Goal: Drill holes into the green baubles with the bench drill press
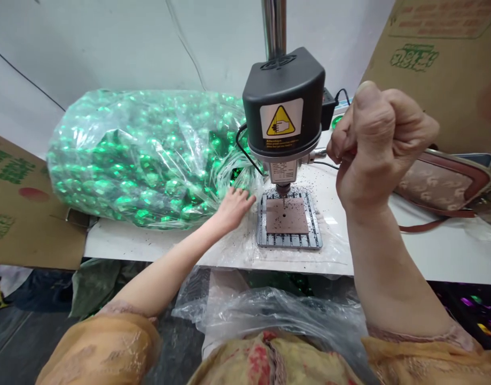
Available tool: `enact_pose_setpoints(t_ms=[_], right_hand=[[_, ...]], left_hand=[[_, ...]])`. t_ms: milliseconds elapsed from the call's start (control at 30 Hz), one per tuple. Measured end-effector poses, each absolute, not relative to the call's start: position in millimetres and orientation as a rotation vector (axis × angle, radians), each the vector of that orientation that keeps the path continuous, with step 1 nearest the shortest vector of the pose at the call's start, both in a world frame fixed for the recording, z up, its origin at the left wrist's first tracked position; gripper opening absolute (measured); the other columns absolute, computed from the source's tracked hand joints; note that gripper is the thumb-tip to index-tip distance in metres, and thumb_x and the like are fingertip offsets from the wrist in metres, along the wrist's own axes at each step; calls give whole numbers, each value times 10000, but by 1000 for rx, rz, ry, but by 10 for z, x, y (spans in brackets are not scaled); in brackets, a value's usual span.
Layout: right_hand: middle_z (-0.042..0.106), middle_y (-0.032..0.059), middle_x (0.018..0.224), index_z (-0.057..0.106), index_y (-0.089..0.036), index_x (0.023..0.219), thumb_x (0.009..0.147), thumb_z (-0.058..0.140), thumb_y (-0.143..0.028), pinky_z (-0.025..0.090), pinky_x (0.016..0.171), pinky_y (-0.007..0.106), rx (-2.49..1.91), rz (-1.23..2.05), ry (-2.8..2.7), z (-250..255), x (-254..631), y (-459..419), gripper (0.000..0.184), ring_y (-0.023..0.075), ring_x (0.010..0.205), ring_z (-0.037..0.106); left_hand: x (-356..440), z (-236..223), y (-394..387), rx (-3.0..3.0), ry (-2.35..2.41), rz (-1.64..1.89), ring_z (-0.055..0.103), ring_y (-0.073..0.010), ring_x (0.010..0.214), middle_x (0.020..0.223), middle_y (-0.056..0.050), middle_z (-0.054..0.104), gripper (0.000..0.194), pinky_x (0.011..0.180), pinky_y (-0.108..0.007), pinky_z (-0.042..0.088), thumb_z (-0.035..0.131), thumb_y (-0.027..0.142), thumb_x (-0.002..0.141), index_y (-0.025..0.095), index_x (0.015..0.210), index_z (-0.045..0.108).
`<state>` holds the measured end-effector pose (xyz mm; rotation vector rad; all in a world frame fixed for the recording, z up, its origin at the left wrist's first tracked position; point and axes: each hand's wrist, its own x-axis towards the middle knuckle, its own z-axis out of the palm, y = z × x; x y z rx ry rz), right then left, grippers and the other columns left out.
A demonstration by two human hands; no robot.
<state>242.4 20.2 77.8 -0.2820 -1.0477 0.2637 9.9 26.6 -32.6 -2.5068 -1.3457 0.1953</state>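
A small bench drill press point(285, 101) with a black motor housing and a yellow warning label stands on the white table. Below its chuck point(283, 189), a flat brown board point(287, 224) with a dark hole lies on the slotted metal base point(315, 240). Dark specks are scattered around it. My right hand point(379, 139) is raised in a fist at the machine's side, closed around the end of the metal feed lever point(319, 153). My left hand point(235, 207) reaches to the gathered mouth of a large clear plastic bag point(141, 160) of shiny green pieces, fingers extended and slightly bent.
A patterned handbag point(433, 184) with brown trim lies at the right of the table point(121, 240). Cardboard boxes point(441, 69) stand at both sides. Clear plastic sheeting point(269, 310) hangs by the front edge. A black cable point(245, 144) curves beside the drill.
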Motion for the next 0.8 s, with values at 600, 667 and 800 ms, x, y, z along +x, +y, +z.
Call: enact_pose_setpoints(t_ms=[600,667,800], right_hand=[[237,-78,419,332,-179,504,896,629,-322,188,411,242,-280,253,-1052,768,2442,218,511,28,374,340],[234,-78,425,335,-175,507,898,626,-325,188,421,240,-267,252,-1055,763,2447,224,510,27,377,342],[260,-78,431,356,-175,519,892,632,-320,191,430,247,-258,258,-1059,761,2442,220,487,31,386,350]], left_hand=[[146,-757,209,-2324,-2096,-278,698,-285,979,1385,-196,466,493,811,-402,556,540,35,842,204,1305,536],[160,-743,212,-2438,-2054,-661,665,-297,1076,1310,-151,526,462,897,-417,552,626,127,829,217,1276,557],[289,-663,142,-2615,-2013,-1872,669,-214,990,1199,-80,611,472,868,-370,578,593,388,907,272,1353,486]])
